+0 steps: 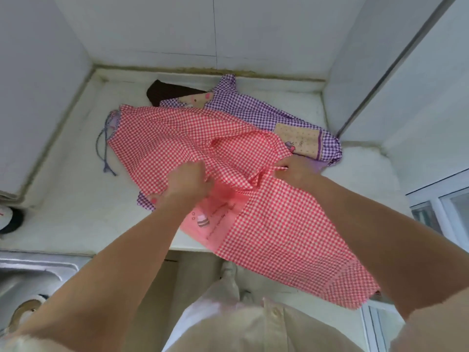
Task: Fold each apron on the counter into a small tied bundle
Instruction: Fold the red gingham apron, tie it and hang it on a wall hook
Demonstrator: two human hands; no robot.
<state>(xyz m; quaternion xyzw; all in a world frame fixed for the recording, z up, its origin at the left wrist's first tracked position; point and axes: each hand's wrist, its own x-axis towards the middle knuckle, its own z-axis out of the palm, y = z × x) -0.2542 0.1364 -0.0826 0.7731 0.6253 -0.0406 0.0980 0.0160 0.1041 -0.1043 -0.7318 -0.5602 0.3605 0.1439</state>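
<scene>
A red-and-white checked apron (177, 138) lies spread over the white counter (76, 199), its lower part with a pink printed pocket (215, 219) hanging over the front edge. My left hand (186, 182) grips a bunch of its cloth near the middle. My right hand (295, 171) pinches the red apron's edge or strap on the right. Under it lies a purple checked apron (253, 110) with beige patches, reaching toward the back right. Its striped tie (104, 148) trails on the left. A dark brown cloth (167, 91) lies behind both.
White tiled walls close the counter in at the back and both sides. A steel sink (30, 273) sits at the lower left. A window frame (439, 207) is at the right. My light trousers and shirt fill the bottom.
</scene>
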